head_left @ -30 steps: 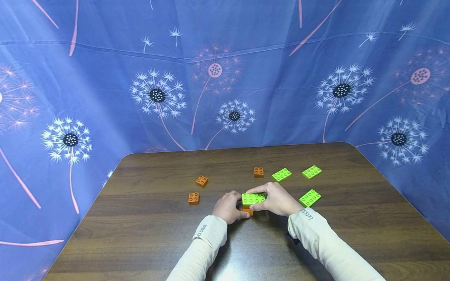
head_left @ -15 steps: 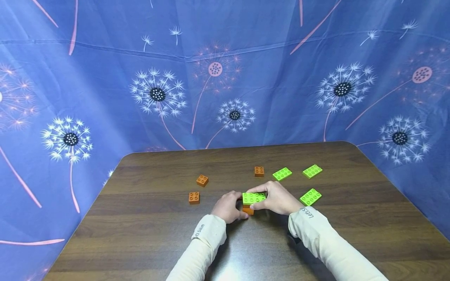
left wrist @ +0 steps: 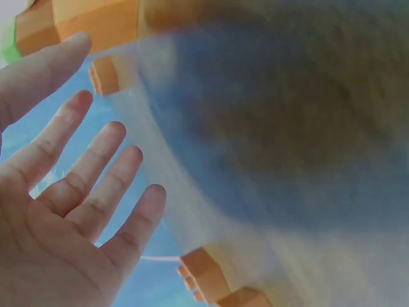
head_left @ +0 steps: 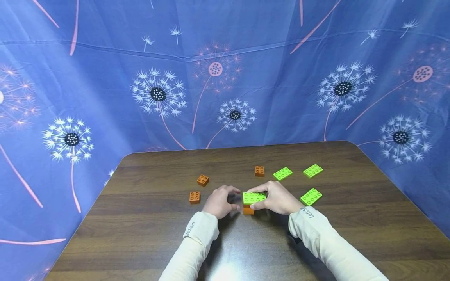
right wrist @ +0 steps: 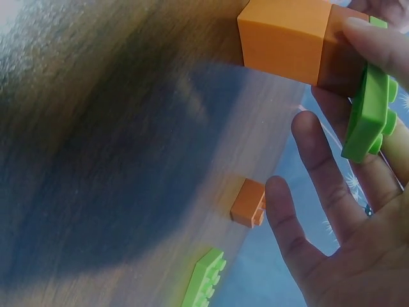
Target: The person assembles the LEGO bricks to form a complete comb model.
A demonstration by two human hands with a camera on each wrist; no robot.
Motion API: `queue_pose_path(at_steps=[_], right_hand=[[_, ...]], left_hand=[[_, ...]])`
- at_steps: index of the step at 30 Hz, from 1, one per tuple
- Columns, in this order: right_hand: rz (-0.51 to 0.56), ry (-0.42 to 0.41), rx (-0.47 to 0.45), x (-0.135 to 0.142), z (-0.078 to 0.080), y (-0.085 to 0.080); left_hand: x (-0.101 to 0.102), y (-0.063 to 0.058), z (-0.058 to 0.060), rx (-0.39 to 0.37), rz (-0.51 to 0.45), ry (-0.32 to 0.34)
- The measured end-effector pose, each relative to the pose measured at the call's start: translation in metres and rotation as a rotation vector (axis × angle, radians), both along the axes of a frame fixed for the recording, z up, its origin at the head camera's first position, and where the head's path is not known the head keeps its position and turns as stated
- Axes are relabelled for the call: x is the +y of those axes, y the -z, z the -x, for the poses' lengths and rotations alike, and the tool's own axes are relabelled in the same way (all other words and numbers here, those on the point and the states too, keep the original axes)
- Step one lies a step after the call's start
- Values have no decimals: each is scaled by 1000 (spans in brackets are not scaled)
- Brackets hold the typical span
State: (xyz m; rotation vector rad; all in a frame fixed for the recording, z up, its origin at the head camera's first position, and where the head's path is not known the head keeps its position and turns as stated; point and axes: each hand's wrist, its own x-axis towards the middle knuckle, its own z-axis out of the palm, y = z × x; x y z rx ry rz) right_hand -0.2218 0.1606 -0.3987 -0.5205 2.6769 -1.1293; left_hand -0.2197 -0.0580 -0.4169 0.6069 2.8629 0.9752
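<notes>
A small stack stands in front of me: a bright orange block (head_left: 248, 211) at the bottom, a darker orange brick (right wrist: 342, 54) over it, and a thin lime green building brick (head_left: 250, 197) with studs on top. The green brick juts out to the right past the orange ones. My right hand (head_left: 280, 199) pinches the stack at the green brick, thumb on the near side and fingers behind. Just left of the stack is my left hand (head_left: 218, 203), holding nothing; its thumb and fingers are spread apart in the left wrist view.
Two orange bricks (head_left: 195, 197) (head_left: 202, 180) lie to the left on the brown wooden table (head_left: 147, 234). Another orange brick (head_left: 259, 171) sits behind the stack. Three lime green bricks (head_left: 311, 196) (head_left: 283, 173) (head_left: 313, 171) lie to the right. A blue dandelion-patterned cloth (head_left: 281, 78) hangs behind.
My left hand has let go of the stack's left side and moved a little to the left. The right hand keeps its pinch on the stack.
</notes>
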Motion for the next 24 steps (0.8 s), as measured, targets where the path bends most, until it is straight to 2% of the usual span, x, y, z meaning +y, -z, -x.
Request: queue_pose_path(at_steps=[6, 11, 15, 24], right_hand=[[7, 1, -15, 1, 0, -2], [-14, -7, 7, 1, 0, -1], [-31, 18, 1, -1, -1, -1], [-42, 26, 11, -2, -2, 0]], left_hand=[[-8, -7, 3, 2, -24, -25], [-15, -13, 4, -15, -53, -69], [-22, -17, 5, -13, -67, -97], [-44, -18, 7, 16, -102, -152]])
